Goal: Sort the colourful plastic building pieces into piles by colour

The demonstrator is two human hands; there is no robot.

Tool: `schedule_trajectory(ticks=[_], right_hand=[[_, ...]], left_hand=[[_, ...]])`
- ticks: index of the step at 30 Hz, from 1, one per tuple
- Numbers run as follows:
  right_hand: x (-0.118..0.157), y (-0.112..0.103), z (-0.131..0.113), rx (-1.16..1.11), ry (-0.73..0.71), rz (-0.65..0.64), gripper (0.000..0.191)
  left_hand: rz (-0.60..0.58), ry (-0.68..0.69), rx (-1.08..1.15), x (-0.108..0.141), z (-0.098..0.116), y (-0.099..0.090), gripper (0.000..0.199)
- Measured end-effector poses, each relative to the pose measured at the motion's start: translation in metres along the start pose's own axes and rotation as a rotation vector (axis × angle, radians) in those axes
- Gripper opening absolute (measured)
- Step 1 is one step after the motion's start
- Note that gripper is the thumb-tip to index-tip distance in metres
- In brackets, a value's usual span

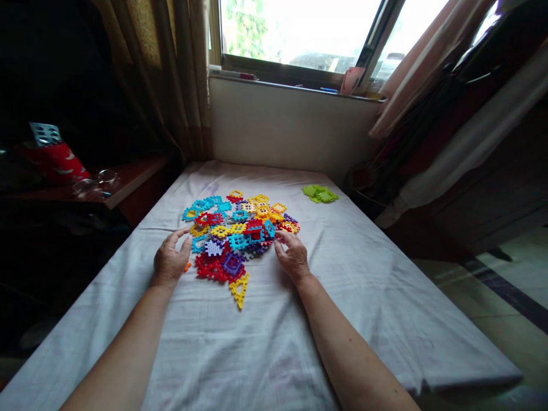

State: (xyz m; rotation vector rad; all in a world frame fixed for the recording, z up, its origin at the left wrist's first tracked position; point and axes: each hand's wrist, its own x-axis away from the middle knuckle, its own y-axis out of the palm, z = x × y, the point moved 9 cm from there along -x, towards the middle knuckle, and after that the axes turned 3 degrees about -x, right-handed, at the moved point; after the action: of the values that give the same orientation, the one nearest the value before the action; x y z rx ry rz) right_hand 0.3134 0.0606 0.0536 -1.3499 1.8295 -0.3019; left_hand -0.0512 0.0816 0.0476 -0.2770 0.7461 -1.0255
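A heap of plastic interlocking building pieces [238, 242] in red, yellow, blue and purple lies on the cloth-covered table [205, 348]. At its left edge is my left hand [171, 260], fingers curved and thumb apart, with nothing visible in it. A small orange piece [187, 266] shows beside that thumb. My right hand [291, 255] rests against the heap's right edge, its fingers bent and a gap between them and the thumb. Whether its fingertips touch a piece is hard to tell. A yellow triangular piece [240, 291] sticks out at the near side of the heap.
Several green pieces [319, 193] lie in their own small pile at the far right of the table. To the left, a dark side table [141, 174] carries a red container [60, 162] and eyeglasses [96, 181]. Clothes [428, 137] hang at the right; a window stands behind.
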Motion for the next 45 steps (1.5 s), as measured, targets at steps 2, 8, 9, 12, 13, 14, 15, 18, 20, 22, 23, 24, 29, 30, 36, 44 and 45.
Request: schedule_trajectory(ticks=[2,8,9,12,13,14,15,18,20,22,23,24,29,30,36,44,45], right_hand=[[0.003,0.007,-0.014,0.014,-0.071,-0.059,0.025],[0.007,0.022,-0.023,0.096,-0.128,-0.153,0.03],[0.006,0.02,-0.02,0.105,-0.107,-0.128,0.032],[0.005,0.012,-0.013,0.1,-0.063,-0.076,0.028],[0.005,0.01,-0.013,0.096,-0.057,-0.066,0.025],[0.006,0.008,-0.014,0.094,-0.057,-0.058,0.023],[0.007,0.006,-0.017,0.092,-0.063,-0.056,0.022],[0.012,0.01,-0.038,0.064,-0.155,-0.138,0.018],[0.02,0.022,-0.058,0.028,-0.273,-0.276,0.018],[0.032,0.033,-0.078,0.006,-0.401,-0.417,0.031],[0.038,0.038,-0.086,0.005,-0.457,-0.469,0.041],[0.044,0.041,-0.092,0.011,-0.503,-0.505,0.051],[0.055,0.054,-0.097,0.108,-0.548,-0.538,0.081],[0.052,0.055,-0.092,0.133,-0.516,-0.514,0.079],[0.027,0.041,-0.055,0.28,-0.24,-0.246,0.053],[0.019,0.031,-0.05,0.325,-0.158,-0.132,0.024],[0.02,0.031,-0.055,0.303,-0.189,-0.136,0.022]], left_hand=[[-0.009,-0.023,0.067,0.001,0.003,0.003,0.042],[-0.073,-0.229,0.528,0.008,0.003,0.022,0.052],[-0.09,-0.264,0.598,0.009,0.003,0.025,0.052],[-0.121,-0.328,0.734,0.011,0.005,0.028,0.051],[-0.122,-0.325,0.736,0.011,0.006,0.028,0.051],[-0.118,-0.309,0.716,0.01,0.007,0.026,0.051],[-0.112,-0.281,0.676,0.009,0.008,0.023,0.051],[-0.095,-0.164,0.523,0.006,0.012,0.017,0.05],[-0.106,-0.105,0.445,0.006,0.014,0.017,0.05],[-0.126,-0.073,0.38,0.007,0.013,0.02,0.05],[-0.132,-0.062,0.348,0.007,0.011,0.021,0.05],[-0.132,-0.054,0.316,0.007,0.01,0.022,0.049],[-0.113,-0.033,0.222,0.005,0.001,0.024,0.043],[-0.112,-0.031,0.214,0.005,0.0,0.024,0.043],[-0.102,-0.04,0.178,0.005,0.0,0.022,0.04],[-0.096,-0.096,0.316,0.003,-0.001,0.023,0.046],[-0.096,-0.105,0.316,0.003,-0.002,0.023,0.047]])
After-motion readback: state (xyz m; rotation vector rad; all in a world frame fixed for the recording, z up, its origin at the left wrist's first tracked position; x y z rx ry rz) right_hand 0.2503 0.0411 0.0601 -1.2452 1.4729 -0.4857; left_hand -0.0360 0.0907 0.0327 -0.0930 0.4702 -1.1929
